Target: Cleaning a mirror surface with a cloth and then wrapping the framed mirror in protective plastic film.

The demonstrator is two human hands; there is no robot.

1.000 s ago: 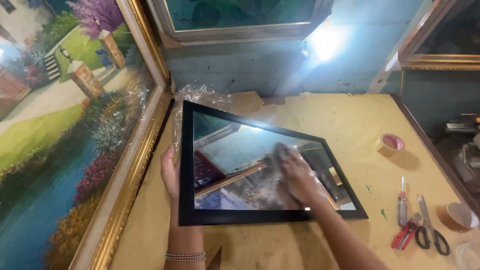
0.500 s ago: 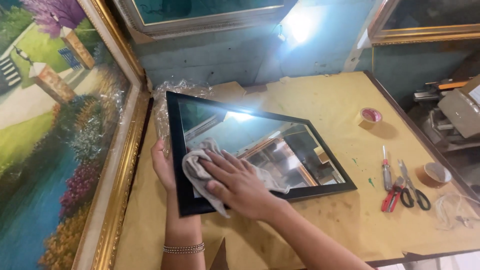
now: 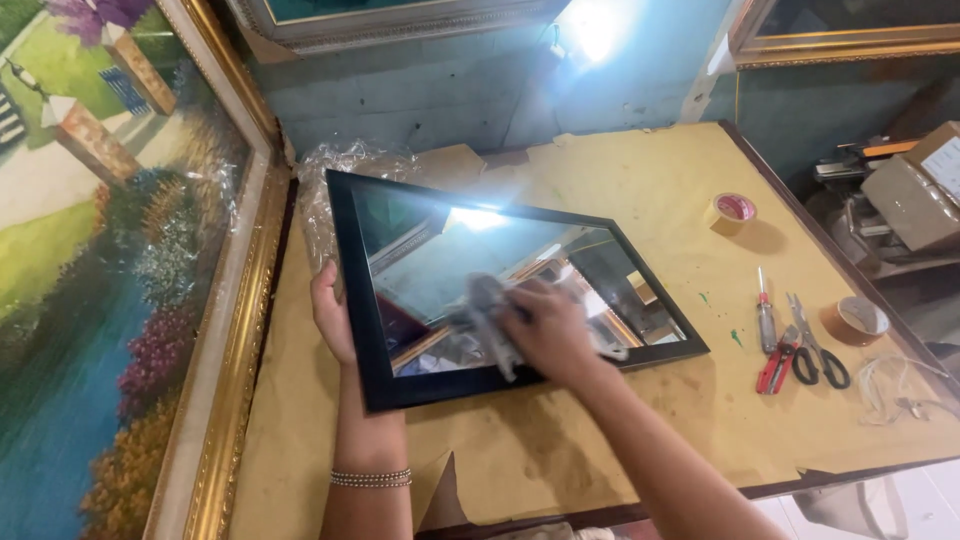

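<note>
Blurring with motion, the right hand (image 3: pixel 548 330) presses a grey cloth (image 3: pixel 487 318) flat under closed fingers on the black-framed glass (image 3: pixel 440 262); the cloth's shape is hard to make out. Left hand (image 3: pixel 330 312) fingers curl around the frame's left edge, tips hidden. Well right of them sits a brown cardboard box (image 3: pixel 915 195), cut off.

Right hand (image 3: pixel 555 335) slid cloth (image 3: pixel 487 318) rightward, toward glass centre.

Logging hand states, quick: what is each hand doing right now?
Left hand: grips the left edge of the black-framed glass.
Right hand: pressed on a grey cloth against the glass.
</note>
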